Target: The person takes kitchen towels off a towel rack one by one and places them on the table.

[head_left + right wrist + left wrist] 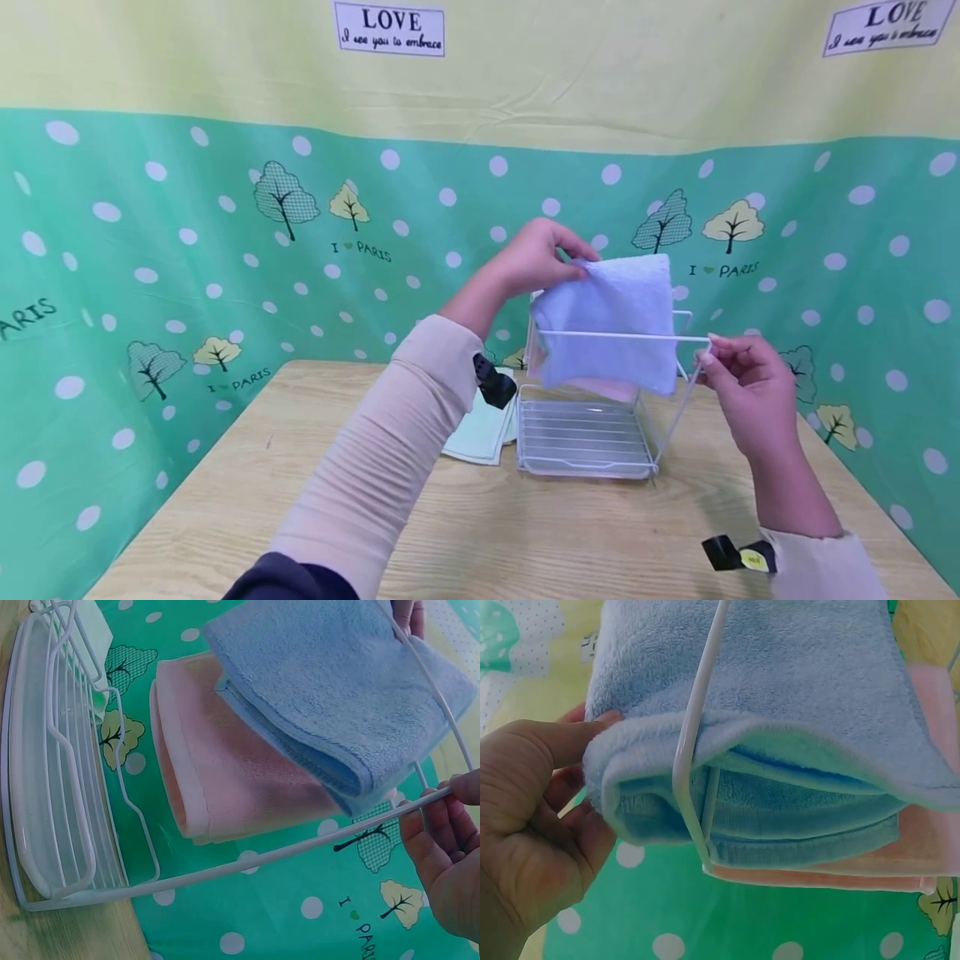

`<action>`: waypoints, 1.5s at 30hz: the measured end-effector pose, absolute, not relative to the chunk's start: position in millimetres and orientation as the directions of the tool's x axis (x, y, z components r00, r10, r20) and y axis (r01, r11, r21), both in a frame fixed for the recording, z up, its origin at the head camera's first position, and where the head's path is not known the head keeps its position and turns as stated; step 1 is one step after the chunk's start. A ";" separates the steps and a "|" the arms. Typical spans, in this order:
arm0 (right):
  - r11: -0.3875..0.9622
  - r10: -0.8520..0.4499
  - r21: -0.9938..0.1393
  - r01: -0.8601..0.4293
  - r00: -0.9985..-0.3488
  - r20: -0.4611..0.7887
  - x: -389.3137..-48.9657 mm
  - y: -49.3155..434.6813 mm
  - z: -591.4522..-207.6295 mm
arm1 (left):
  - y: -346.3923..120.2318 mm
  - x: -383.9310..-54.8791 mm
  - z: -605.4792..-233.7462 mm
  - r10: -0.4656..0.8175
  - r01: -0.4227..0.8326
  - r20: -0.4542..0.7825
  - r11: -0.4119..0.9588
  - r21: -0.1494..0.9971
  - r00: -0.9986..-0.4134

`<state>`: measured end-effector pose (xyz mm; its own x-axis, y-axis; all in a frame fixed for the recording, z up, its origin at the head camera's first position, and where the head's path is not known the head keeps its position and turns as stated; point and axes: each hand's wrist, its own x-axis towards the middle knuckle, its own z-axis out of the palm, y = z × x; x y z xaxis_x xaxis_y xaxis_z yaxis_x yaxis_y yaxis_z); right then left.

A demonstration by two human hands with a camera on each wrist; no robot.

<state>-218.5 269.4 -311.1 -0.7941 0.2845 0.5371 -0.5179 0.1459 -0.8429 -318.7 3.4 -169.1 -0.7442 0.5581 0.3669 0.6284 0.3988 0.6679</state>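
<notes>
A folded light blue towel (622, 296) is pinched at its upper left corner by my left hand (534, 257). It stands up behind the front top rail of a white wire rack (626, 336), its top edge above that rail. My right hand (753, 400) grips the rack's front right top corner between thumb and fingers. Behind the blue towel, a folded pink towel (217, 765) hangs on the rack, partly covered. In the left wrist view, the left thumb and fingers hold the towel's folded side, where its layers gape.
The rack's lower level has a wire grid over a pale tray (585, 475). Left of it, light green cloths (476, 433) lie on the wooden table (450, 533), partly behind my left forearm. A green and yellow printed curtain (420, 208) surrounds the table.
</notes>
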 end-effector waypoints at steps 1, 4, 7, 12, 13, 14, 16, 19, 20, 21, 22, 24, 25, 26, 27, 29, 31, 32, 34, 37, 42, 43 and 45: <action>0.142 0.286 -0.844 -0.518 -0.795 0.535 -218.7 269.1 -311.2 | 2.1 -318.3 -169.2 0.551 0.627 0.374 0.392 0.673 -0.746; 0.142 0.284 -0.845 -0.515 -0.797 0.534 -218.8 268.4 -311.9 | -0.6 -317.7 -169.8 0.526 0.615 0.388 0.372 0.696 -0.757; 0.151 0.282 -0.844 -0.514 -0.796 0.535 -218.8 268.1 -312.3 | -2.2 -317.4 -170.4 0.488 0.582 0.388 0.347 0.736 -0.782; 0.178 0.293 -0.850 -0.496 -0.797 0.527 -217.9 269.0 -312.7 | -3.0 -316.1 -168.9 0.433 0.539 0.387 0.314 0.782 -0.814; 0.181 0.295 -0.850 -0.495 -0.797 0.527 -217.9 269.1 -312.5 | -3.2 -315.7 -168.2 0.425 0.534 0.389 0.307 0.788 -0.817; 0.179 0.295 -0.850 -0.496 -0.797 0.527 -218.0 269.3 -312.1 | -3.4 -315.3 -167.5 0.418 0.532 0.392 0.301 0.792 -0.820; 0.174 0.294 -0.848 -0.501 -0.795 0.530 -218.5 269.6 -311.4 | -3.9 -314.6 -166.1 0.404 0.528 0.399 0.287 0.799 -0.823; 0.159 0.294 -0.844 -0.512 -0.792 0.536 -218.9 269.9 -310.8 | -4.5 -313.3 -164.6 0.390 0.525 0.408 0.264 0.809 -0.825; 0.151 0.294 -0.843 -0.516 -0.791 0.536 -218.9 270.0 -310.9 | -4.6 -312.9 -164.1 0.387 0.528 0.416 0.253 0.811 -0.823; 0.142 0.293 -0.843 -0.519 -0.791 0.537 -218.8 270.1 -311.0 | -4.8 -312.5 -163.7 0.383 0.531 0.423 0.241 0.812 -0.821; 0.135 0.293 -0.842 -0.522 -0.791 0.537 -218.7 270.1 -311.2 | -5.0 -312.2 -163.4 0.381 0.534 0.430 0.228 0.814 -0.819; 0.125 0.293 -0.842 -0.525 -0.792 0.536 -218.4 270.3 -311.6 | -5.6 -311.4 -162.7 0.372 0.537 0.442 0.205 0.818 -0.816; 0.124 0.292 -0.842 -0.524 -0.792 0.536 -218.2 270.4 -311.7 | -6.2 -311.0 -162.3 0.369 0.538 0.447 0.195 0.820 -0.815; 0.124 0.292 -0.844 -0.523 -0.793 0.534 -218.1 270.4 -311.8 | -6.8 -310.7 -161.9 0.368 0.539 0.451 0.181 0.823 -0.813; 0.125 0.293 -0.845 -0.521 -0.794 0.533 -218.1 270.4 -311.8 | -7.5 -310.3 -161.6 0.364 0.537 0.454 0.170 0.826 -0.813; 0.135 0.294 -0.847 -0.515 -0.795 0.530 -218.1 270.3 -311.6 | -9.4 -309.9 -161.1 0.357 0.533 0.460 0.142 0.834 -0.813; 0.142 0.296 -0.849 -0.509 -0.797 0.527 -218.2 270.0 -311.4 | -11.5 -309.6 -160.7 0.346 0.534 0.472 0.109 0.838 -0.811; 0.144 0.297 -0.850 -0.506 -0.798 0.525 -218.2 269.8 -311.2 | -12.6 -309.5 -160.5 0.340 0.534 0.478 0.089 0.841 -0.810; 0.145 0.299 -0.852 -0.502 -0.799 0.522 -218.0 269.3 -311.2 | -14.9 -309.9 -160.3 0.325 0.526 0.484 0.054 0.849 -0.813; 0.134 0.299 -0.852 -0.505 -0.800 0.521 -217.5 268.8 -310.9 | -18.5 -310.3 -159.7 0.301 0.517 0.489 0.013 0.856 -0.818; 0.123 0.297 -0.855 -0.504 -0.803 0.517 -217.4 268.5 -310.6 | -26.8 -309.8 -157.4 0.263 0.487 0.476 -0.028 0.873 -0.839; 0.124 0.297 -0.855 -0.503 -0.804 0.516 -217.5 268.6 -310.6 | -28.6 -309.8 -157.0 0.258 0.487 0.479 -0.037 0.873 -0.839; 0.123 0.296 -0.855 -0.504 -0.804 0.516 -217.7 268.8 -310.6 | -31.8 -310.0 -156.3 0.253 0.485 0.484 -0.064 0.872 -0.838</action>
<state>-217.7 268.8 -310.6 -0.8040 0.2958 0.5159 -0.5035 0.1228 -0.8552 -310.0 -31.8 -156.3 -0.8375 0.2531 0.4843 0.4850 -0.0638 0.8722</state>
